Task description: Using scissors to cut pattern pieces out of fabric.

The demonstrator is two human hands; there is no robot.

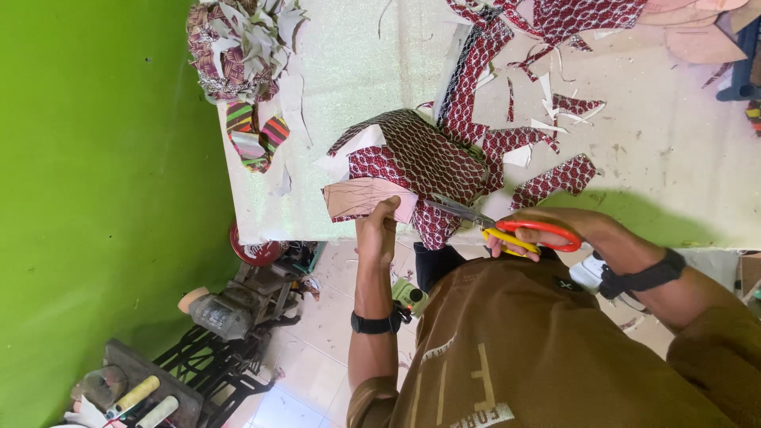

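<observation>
A piece of red patterned fabric (424, 162), backed by a tan card template (361, 196), lies at the near edge of the white table (372, 71), partly overhanging it. The left hand (378, 230) pinches the template and fabric together at that edge, thumb on top and fingers curled beneath. The right hand (547, 238) is closed through the orange and yellow handles of a pair of scissors (495, 226); the blades point into the fabric just beside the left hand's thumb and look nearly closed.

Around the piece lie red patterned offcuts (555, 178) and thin white slivers, with a longer strip of the same cloth (476, 67) running away across the table. Further off sit a heap of mixed scraps (234, 47) and a striped multicoloured piece (254, 135). Below the table edge stands an old sewing machine (230, 309) against a green wall (95, 158).

The main risk, as I judge it, is the blade tips working so near the left thumb: a slip of the fabric could bring them onto the skin. The template could also shift under a light pinch, so the cut would wander off its outline, and the overhanging part may sag and drag the layers apart.

The blade tips are hidden among the pattern, so I cannot tell exactly where the cut stands. The left fingers under the fabric are out of sight, and the table's far corner is cut off.
</observation>
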